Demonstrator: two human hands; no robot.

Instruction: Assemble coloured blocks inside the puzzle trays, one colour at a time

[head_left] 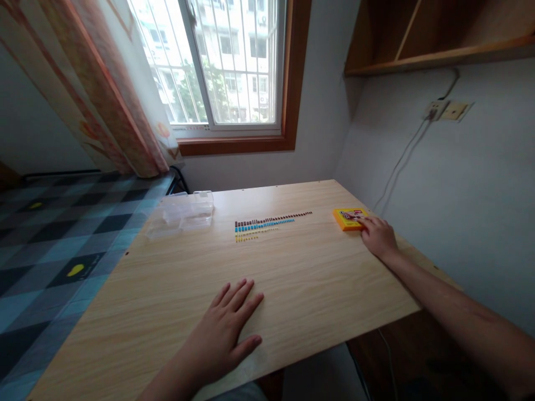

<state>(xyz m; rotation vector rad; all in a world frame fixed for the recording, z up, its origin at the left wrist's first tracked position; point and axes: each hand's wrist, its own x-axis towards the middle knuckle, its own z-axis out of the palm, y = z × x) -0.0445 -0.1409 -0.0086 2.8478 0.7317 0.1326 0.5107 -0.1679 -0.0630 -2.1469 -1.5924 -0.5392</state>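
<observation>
My left hand (221, 331) lies flat on the wooden table (317, 278), fingers spread, holding nothing. At the far right, my right hand (379, 235) has its fingers over the near right corner of a flat yellow box (345, 224) with a printed top; the thumb's grip is partly hidden. Between the hands and farther back, small pieces lie in neat rows: a dark brown row (271, 219), a blue row (264, 225) and shorter yellowish rows (246, 239) in front. The left ends line up, and the pieces look smaller towards the right.
A clear plastic case (194, 211) stands open at the table's back left. Left of the table is a bed with a checked cover (62, 278). A window (234, 67) is behind, a wall shelf (443, 55) hangs upper right, and a cable (397, 161) runs down the right wall.
</observation>
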